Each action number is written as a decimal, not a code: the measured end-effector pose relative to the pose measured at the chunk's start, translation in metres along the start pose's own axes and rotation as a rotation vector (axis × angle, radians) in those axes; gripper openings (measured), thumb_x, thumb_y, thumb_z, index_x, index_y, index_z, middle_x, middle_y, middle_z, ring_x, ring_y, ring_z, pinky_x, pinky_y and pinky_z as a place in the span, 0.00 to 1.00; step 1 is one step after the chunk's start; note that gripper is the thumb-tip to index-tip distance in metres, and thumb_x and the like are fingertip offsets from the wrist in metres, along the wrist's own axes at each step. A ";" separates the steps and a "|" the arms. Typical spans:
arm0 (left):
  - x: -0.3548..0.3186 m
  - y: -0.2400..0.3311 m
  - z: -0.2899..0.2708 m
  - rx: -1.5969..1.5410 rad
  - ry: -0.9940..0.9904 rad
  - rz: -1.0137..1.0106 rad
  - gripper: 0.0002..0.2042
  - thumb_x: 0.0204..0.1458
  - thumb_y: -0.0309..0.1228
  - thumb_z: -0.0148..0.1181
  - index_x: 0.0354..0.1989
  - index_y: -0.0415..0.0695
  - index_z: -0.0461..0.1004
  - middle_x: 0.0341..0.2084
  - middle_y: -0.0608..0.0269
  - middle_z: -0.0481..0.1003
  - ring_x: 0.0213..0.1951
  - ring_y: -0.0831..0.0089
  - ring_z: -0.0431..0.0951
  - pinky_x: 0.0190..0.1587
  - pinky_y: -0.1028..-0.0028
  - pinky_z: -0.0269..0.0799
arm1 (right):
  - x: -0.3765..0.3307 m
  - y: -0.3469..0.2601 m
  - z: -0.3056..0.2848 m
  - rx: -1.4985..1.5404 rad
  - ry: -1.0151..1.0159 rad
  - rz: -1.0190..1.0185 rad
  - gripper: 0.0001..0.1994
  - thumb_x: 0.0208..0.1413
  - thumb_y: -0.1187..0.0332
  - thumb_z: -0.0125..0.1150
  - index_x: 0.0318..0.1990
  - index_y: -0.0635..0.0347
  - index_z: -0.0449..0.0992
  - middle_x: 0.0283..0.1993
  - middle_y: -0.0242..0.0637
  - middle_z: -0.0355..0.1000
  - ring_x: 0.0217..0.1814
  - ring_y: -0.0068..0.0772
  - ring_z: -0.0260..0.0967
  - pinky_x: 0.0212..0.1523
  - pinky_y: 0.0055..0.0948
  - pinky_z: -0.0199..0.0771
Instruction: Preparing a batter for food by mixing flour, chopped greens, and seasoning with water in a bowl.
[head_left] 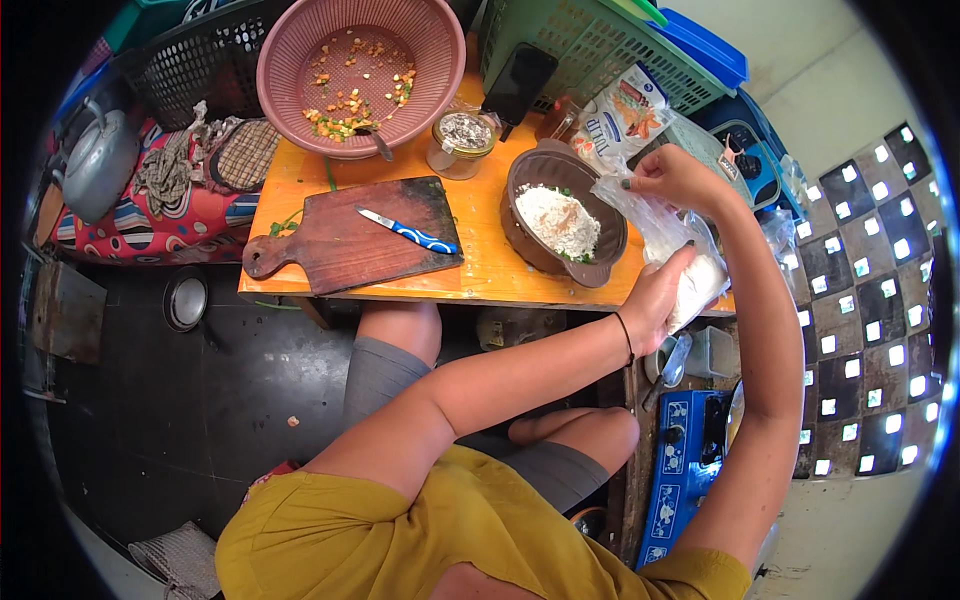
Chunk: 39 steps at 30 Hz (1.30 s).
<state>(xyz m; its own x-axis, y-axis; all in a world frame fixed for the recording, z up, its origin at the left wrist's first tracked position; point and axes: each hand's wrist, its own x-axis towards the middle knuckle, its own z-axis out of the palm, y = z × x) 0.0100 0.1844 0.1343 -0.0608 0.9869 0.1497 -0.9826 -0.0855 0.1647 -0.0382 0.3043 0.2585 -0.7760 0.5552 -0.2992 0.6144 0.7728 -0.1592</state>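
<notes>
My left hand [658,295] cups the bottom of a clear plastic bag of white flour [690,270] at the right end of the low orange table [480,265]. My right hand [675,175] pinches the top of the same bag, just right of a brown bowl [520,235]. The bowl holds white flour with a dusting of brown powder and some green bits. The bag's open top hangs beside the bowl's right rim.
A dark wooden cutting board [340,245] with a blue-handled knife [410,232] lies left of the bowl. Behind are a pink colander [290,45] with chopped scraps, a small glass jar [460,140], a dark phone [520,80], a printed packet [625,115], a green basket [590,40]. A blue gas stove [680,470] stands at lower right.
</notes>
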 end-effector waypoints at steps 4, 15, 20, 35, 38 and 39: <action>0.002 0.005 0.002 -0.023 0.004 0.009 0.21 0.68 0.43 0.46 0.60 0.39 0.66 0.51 0.53 0.77 0.48 0.63 0.81 0.51 0.63 0.80 | 0.007 -0.003 0.001 -0.008 -0.038 -0.010 0.11 0.60 0.62 0.66 0.36 0.62 0.81 0.27 0.25 0.74 0.26 0.19 0.68 0.25 0.26 0.70; 0.014 0.016 0.000 -0.068 -0.027 0.047 0.22 0.69 0.43 0.41 0.61 0.39 0.66 0.52 0.53 0.76 0.49 0.63 0.80 0.54 0.63 0.77 | 0.014 -0.007 -0.009 0.007 -0.078 0.068 0.09 0.56 0.69 0.68 0.42 0.63 0.81 0.30 0.30 0.77 0.28 0.20 0.74 0.26 0.23 0.74; 0.016 0.020 0.005 -0.085 -0.054 0.064 0.22 0.69 0.43 0.40 0.59 0.39 0.68 0.49 0.54 0.77 0.47 0.64 0.81 0.52 0.63 0.77 | 0.017 -0.013 -0.018 -0.053 -0.108 0.036 0.09 0.54 0.71 0.68 0.40 0.66 0.82 0.27 0.30 0.76 0.24 0.20 0.72 0.25 0.22 0.73; 0.011 0.025 0.023 -0.069 -0.038 0.097 0.21 0.68 0.44 0.41 0.57 0.41 0.70 0.47 0.58 0.78 0.45 0.70 0.81 0.49 0.67 0.76 | 0.015 -0.017 -0.026 -0.118 -0.148 -0.022 0.12 0.52 0.74 0.67 0.44 0.66 0.82 0.29 0.29 0.78 0.26 0.18 0.71 0.28 0.23 0.72; 0.010 0.026 0.025 -0.039 -0.028 0.104 0.21 0.68 0.44 0.41 0.57 0.41 0.70 0.47 0.59 0.78 0.45 0.70 0.81 0.49 0.67 0.76 | 0.014 -0.016 -0.024 -0.137 -0.158 -0.038 0.12 0.52 0.74 0.67 0.45 0.65 0.83 0.30 0.29 0.79 0.27 0.19 0.72 0.30 0.23 0.73; 0.010 0.026 0.026 -0.035 -0.018 0.102 0.21 0.68 0.44 0.41 0.56 0.41 0.70 0.47 0.59 0.78 0.45 0.70 0.81 0.49 0.67 0.76 | 0.014 -0.015 -0.025 -0.163 -0.152 -0.068 0.12 0.53 0.73 0.68 0.45 0.65 0.83 0.31 0.31 0.80 0.29 0.20 0.74 0.30 0.23 0.74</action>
<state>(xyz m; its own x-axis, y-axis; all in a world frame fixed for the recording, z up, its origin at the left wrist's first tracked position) -0.0115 0.1882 0.1649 -0.1577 0.9706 0.1816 -0.9771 -0.1800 0.1132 -0.0615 0.3080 0.2799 -0.7771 0.4570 -0.4328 0.5206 0.8531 -0.0339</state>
